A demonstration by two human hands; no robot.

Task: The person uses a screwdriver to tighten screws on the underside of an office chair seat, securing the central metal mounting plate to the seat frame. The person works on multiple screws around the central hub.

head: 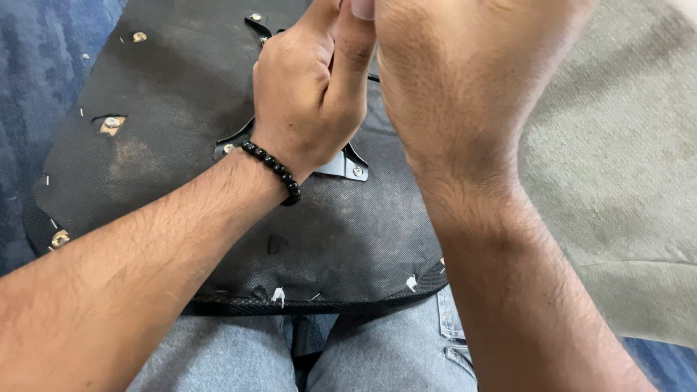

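Observation:
An upturned chair seat (167, 109), covered underneath in black fabric, rests on my lap. A metal bracket (348, 165) is bolted at its middle, mostly hidden behind my hands. My left hand (308, 91), with a black bead bracelet (274, 168) on the wrist, is closed in a fist over the bracket. My right hand (465, 80) is raised close to the camera with its fingers closed, touching the left hand at the top edge. What either hand holds is hidden.
Bolt holes with metal inserts (111, 124) dot the seat underside, and staples run along its edge. A beige cushion or fabric surface (624, 174) lies at the right. Blue carpet (36, 58) shows at the left. My jeans (363, 356) are below.

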